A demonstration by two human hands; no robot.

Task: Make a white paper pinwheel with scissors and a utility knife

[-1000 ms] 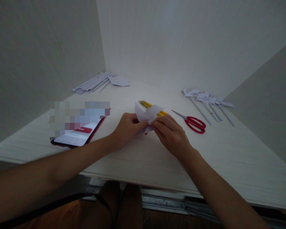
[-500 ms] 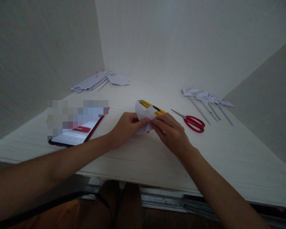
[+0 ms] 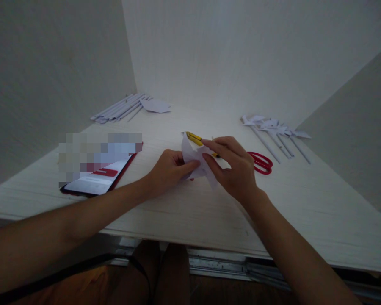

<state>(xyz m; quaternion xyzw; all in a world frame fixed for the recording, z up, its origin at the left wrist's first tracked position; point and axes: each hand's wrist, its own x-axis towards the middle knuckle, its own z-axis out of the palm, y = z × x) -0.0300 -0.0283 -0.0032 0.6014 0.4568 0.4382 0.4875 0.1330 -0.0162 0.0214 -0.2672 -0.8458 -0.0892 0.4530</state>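
Both hands work a small folded white paper piece (image 3: 195,161) at the middle of the pale wooden table (image 3: 190,203). My left hand (image 3: 168,171) pinches the paper's left side between thumb and fingers. My right hand (image 3: 233,167) grips its right side, fingers curled round the fold. A yellow utility knife (image 3: 193,138) lies on the table just behind the paper, partly hidden by my right hand.
Red-handled scissors (image 3: 262,163) lie right of my right hand. Several paper pinwheels on sticks (image 3: 276,133) rest at the back right. Rolled paper sticks (image 3: 119,108) and a folded sheet (image 3: 155,106) lie at the back left. A phone (image 3: 97,180) lies at the left.
My right hand has lifted and turned over the paper, now covering part of the scissors and knife. The paper's fold has shifted. My left hand has stayed in place.
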